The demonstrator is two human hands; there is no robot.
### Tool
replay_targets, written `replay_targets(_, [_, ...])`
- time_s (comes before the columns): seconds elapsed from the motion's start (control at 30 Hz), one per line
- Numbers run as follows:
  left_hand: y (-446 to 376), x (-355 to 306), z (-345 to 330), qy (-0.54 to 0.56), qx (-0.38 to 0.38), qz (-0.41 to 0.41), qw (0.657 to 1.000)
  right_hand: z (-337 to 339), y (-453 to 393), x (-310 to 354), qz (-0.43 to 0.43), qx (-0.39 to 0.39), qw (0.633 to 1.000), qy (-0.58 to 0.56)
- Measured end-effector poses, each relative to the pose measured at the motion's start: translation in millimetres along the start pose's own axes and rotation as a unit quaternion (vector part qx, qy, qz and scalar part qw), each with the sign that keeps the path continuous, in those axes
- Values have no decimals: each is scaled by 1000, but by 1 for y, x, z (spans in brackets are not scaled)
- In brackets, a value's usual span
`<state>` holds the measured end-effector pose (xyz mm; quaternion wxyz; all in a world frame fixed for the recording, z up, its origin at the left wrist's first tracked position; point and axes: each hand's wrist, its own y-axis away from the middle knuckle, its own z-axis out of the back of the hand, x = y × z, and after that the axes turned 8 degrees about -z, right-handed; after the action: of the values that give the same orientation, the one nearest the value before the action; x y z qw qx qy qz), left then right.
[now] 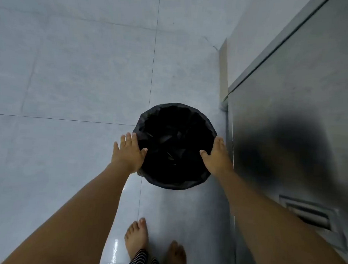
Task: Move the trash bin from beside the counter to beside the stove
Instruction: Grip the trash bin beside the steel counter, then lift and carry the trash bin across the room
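A round trash bin (175, 120) lined with a black bag stands on the pale tiled floor, seen from straight above. My left hand (128, 149) rests on its left rim, thumb over the edge and fingers spread down the outside. My right hand (217, 155) is pressed against the right rim, thumb hooked inside. Whether the bin is lifted off the floor cannot be told. The bag's inside is dark and its contents are hard to make out.
A stainless steel cabinet (289, 117) with a recessed handle (313, 213) runs along the right, close to the bin. My bare feet (136, 238) stand on the glossy floor (71, 87) below the bin. Floor tiles stretch to the left and ahead.
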<state>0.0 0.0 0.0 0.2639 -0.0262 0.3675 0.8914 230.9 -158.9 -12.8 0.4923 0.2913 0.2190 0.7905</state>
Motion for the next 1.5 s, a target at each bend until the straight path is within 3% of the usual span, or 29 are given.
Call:
replay_targets(0.17, [-26, -1, -18, 130, -61, 31, 989, -19, -18, -6, -27, -27, 995, -88])
replay_targets(0.3, [-37, -6, -25, 252, -144, 45, 956, -27, -24, -2, -29, -54, 987, -147])
replay_targets(0.47, [-38, -15, -27, 378, -177, 72, 906, -33, -23, 5, -45, -81, 983, -156])
replay_targets(0.77, [18, -22, 26, 403, -195, 81, 891, 13, 33, 32, -40, -69, 986, -146])
replay_targets(1.13, [175, -59, 168, 429, -229, 81, 870, 161, 181, 88, -4, -58, 991, -120])
replay_targets(1.5, [272, -72, 279, 444, -257, 72, 855, 266, 282, 147, 27, -66, 992, -103])
